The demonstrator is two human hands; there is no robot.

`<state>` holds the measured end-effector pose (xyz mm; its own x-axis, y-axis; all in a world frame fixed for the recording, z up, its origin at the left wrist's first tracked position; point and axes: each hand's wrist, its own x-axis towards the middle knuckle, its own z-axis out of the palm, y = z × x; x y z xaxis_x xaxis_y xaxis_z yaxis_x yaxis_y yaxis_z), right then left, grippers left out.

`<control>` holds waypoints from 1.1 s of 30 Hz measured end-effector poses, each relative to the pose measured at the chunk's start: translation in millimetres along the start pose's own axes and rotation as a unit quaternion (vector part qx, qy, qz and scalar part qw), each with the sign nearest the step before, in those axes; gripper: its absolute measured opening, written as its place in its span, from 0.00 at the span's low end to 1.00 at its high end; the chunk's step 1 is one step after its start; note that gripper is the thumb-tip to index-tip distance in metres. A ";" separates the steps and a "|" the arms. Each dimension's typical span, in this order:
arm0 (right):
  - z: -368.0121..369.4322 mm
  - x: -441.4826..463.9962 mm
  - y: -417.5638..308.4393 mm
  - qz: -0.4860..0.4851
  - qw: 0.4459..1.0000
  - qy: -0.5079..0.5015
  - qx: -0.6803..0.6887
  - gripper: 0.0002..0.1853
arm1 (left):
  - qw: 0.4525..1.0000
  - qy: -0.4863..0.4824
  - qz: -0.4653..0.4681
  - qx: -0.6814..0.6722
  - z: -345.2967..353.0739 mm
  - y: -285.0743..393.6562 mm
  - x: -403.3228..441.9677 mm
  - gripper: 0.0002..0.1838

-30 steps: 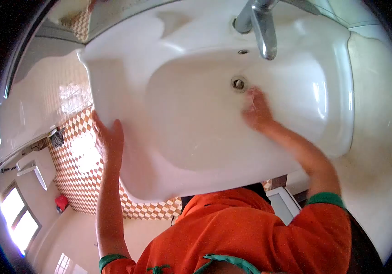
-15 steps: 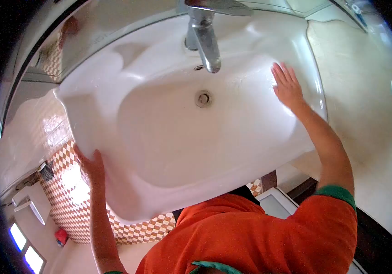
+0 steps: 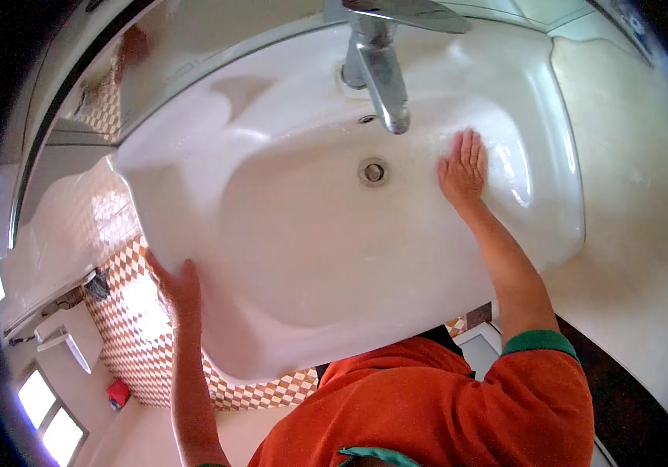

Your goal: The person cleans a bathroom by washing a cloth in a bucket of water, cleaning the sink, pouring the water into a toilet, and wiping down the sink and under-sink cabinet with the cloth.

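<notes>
A white washbasin [image 3: 310,249] fills the middle of the view, its inner surface wet and shiny on the right. My right hand [image 3: 464,167] lies flat against the right inner side of the bowl, palm down, fingers stretched out, with nothing in it. At the basin's left edge, my left hand [image 3: 180,289] rests with thumb and fingers apart around the rim. Right of the bowl's middle is the round metal drain [image 3: 373,172]. Above it a chrome tap [image 3: 380,74] points down into the bowl; no running water shows.
Behind the basin stands a mirror [image 3: 194,54]. A beige wall [image 3: 629,194] is close on the right. Checkered brown and white floor tiles [image 3: 127,335] lie below left, with a red object [image 3: 118,391] and a window [image 3: 50,412] farther off.
My right hand has slid left and slightly down across the bowl's surface, nearer the drain. My left hand keeps its place on the rim. The whole view has shifted a little.
</notes>
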<state>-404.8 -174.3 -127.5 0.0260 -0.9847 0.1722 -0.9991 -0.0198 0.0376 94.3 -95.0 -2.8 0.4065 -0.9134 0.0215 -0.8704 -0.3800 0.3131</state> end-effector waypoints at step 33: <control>-12.2 108.3 -170.9 -0.288 0.894 0.143 0.311 0.26 | 0.998 0.023 0.053 0.026 4.5 -9.4 0.6 0.39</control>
<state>-230.8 -275.5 -103.2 0.4622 -0.6970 0.5483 -0.6402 -0.6901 -0.3375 101.5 -92.6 -10.0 0.3232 -0.9415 0.0951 -0.9218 -0.2905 0.2566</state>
